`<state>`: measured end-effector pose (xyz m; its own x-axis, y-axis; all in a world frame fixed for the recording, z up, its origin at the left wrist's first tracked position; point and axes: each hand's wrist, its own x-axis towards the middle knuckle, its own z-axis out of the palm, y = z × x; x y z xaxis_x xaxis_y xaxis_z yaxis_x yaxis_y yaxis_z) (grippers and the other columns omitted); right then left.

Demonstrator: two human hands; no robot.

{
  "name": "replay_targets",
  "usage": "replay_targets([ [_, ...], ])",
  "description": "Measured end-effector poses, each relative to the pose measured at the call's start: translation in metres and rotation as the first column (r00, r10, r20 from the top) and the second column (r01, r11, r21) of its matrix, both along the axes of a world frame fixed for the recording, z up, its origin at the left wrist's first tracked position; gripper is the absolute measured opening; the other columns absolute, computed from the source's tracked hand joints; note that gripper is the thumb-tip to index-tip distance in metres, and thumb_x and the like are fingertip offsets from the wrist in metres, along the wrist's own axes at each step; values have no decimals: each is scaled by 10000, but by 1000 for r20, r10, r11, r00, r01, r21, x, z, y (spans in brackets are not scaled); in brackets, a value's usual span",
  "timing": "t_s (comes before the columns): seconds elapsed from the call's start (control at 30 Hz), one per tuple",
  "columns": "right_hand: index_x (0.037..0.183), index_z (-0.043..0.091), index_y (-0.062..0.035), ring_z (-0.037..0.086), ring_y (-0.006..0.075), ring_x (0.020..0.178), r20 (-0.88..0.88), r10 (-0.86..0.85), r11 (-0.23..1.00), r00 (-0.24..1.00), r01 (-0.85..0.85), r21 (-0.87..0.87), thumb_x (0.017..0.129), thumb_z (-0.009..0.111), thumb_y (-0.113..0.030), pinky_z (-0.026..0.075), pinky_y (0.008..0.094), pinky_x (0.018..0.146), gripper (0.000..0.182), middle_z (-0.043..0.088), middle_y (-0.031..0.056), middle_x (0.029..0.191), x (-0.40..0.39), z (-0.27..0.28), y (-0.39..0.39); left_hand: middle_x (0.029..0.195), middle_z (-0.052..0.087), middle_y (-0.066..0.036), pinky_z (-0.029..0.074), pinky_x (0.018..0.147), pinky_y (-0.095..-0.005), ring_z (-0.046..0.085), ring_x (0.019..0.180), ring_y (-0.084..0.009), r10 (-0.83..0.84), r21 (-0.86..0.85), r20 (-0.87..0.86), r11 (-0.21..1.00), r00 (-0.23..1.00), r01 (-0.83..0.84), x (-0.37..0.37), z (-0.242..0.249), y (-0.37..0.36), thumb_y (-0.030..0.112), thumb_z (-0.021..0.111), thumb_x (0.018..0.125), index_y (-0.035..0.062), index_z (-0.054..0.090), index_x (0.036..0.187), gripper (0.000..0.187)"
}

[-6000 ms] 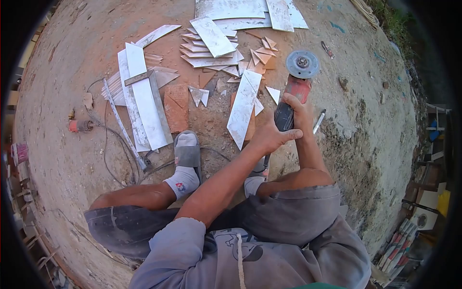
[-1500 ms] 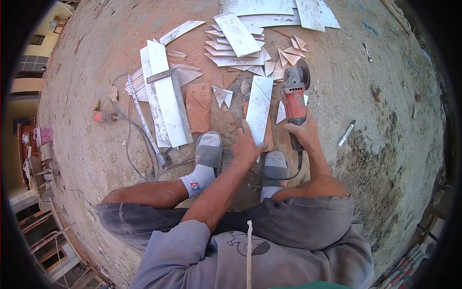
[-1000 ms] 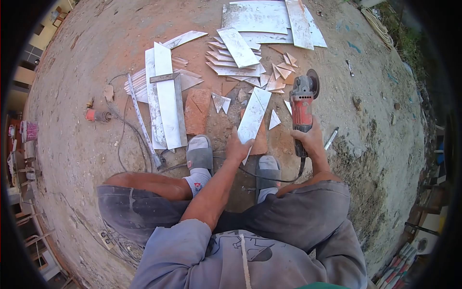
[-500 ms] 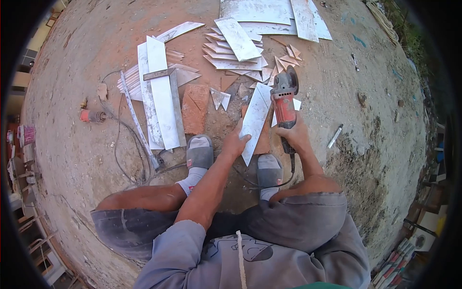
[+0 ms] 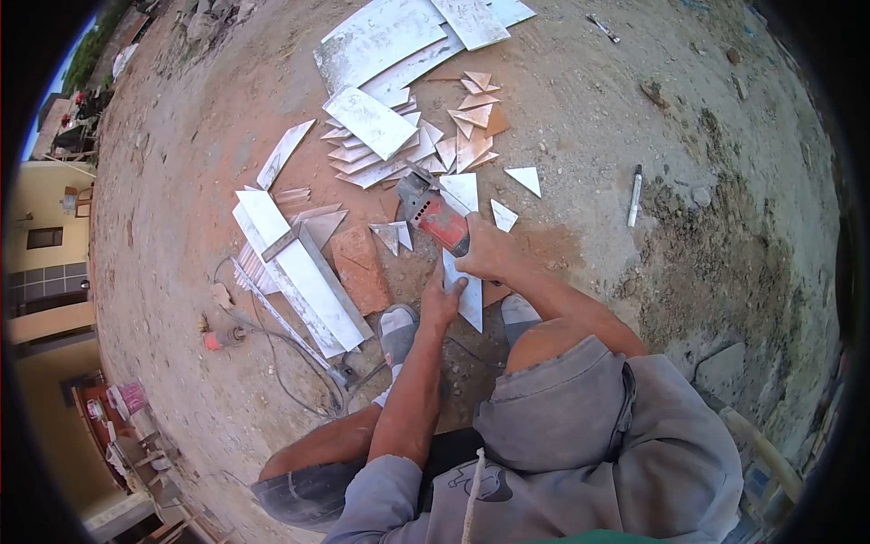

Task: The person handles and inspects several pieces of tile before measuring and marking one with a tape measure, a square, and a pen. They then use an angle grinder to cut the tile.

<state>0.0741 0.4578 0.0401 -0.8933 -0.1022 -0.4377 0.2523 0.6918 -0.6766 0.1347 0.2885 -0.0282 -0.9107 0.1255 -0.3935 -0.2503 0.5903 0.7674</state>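
My right hand point(image 5: 491, 248) is wrapped round the body of a red and black angle grinder point(image 5: 440, 223). The grinder lies across a white tile strip point(image 5: 470, 304) and hides its middle. My left hand point(image 5: 441, 301) grips the near end of that strip, thumb on top and fingers along its left side. Beyond the grinder a white tile part point(image 5: 461, 189) shows. Two white triangular offcuts, one farther point(image 5: 526, 180) and one nearer point(image 5: 504, 216), lie on the ground to the right. A reddish brick point(image 5: 360, 269) lies left of the strip.
Cut tiles point(image 5: 376, 122) are stacked ahead, with larger white tiles point(image 5: 381, 41) behind. Long strips point(image 5: 299, 276) carry a metal square point(image 5: 281, 245) at left. A cable point(image 5: 276, 367) and red tool point(image 5: 222, 338) lie left; a marker point(image 5: 634, 196) lies right.
The grinder has swung left and down from beside the tile to across it, its head now pointing up-left. My left hand keeps hold of the tile. The camera view has turned.
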Motion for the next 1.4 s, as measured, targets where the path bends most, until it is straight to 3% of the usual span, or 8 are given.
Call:
replay_targets([
  [0.53,1148,470,69,667,413,950,31,80,996,996,-78,-43,657,702,-215,542,451,826,613,661,279,1001,-13,-6,4,1098,663,-99,488,828,-316,620,927,-159,54,125,5,991,999,-55,4,-27,-10,199,651,913,13,489,1360,511],
  [0.63,1129,477,69,659,420,955,35,48,997,998,-46,-64,645,705,-222,535,457,832,610,656,284,996,-14,-11,2,1303,601,-191,424,1009,-352,586,1178,-235,54,63,168,996,984,-66,0,-19,-11,211,679,897,-3,379,1464,676],
  [0.87,1115,480,62,650,421,970,33,30,997,999,-27,-77,642,716,-219,526,461,843,599,654,275,994,-14,-19,-1,1286,611,-175,429,993,-346,587,1153,-216,48,56,146,997,988,-56,1,-17,-8,213,675,904,-13,410,1439,639],
  [0.93,1111,477,61,651,424,966,37,31,997,999,-28,-73,644,718,-219,527,463,841,595,654,276,991,-14,-19,-2,942,655,-61,474,669,-290,586,780,-122,46,79,5,996,999,-46,3,-19,-7,208,631,935,9,540,1272,402],
  [1.03,1102,474,61,655,431,951,35,31,997,999,-29,-71,647,718,-216,530,468,833,586,654,280,982,-14,-22,-2,878,635,-60,459,642,-293,572,741,-126,38,48,109,998,993,-44,1,-3,-2,210,628,937,5,552,1225,361],
  [1.07,1097,473,62,657,435,940,28,38,997,999,-36,-75,649,717,-215,531,471,828,580,653,283,976,-14,-23,-2,878,635,-60,459,642,-293,572,741,-126,35,47,113,998,993,-40,-1,0,-1,210,628,937,5,552,1225,361],
  [1.13,1094,472,65,660,436,933,19,29,996,999,-28,-89,648,714,-206,534,473,821,575,654,286,967,-13,-22,-2,1125,665,-115,456,878,-318,599,978,-164,68,11,230,997,971,-72,-3,4,-1,186,665,904,24,509,1356,504],
  [1.4,1114,471,78,671,411,956,71,19,993,997,-11,-119,661,669,-110,538,459,847,529,665,289,983,-14,-8,2,1062,669,-87,457,841,-316,586,918,-152,32,35,146,999,989,-38,-2,9,1,198,669,904,9,549,1285,442],
])
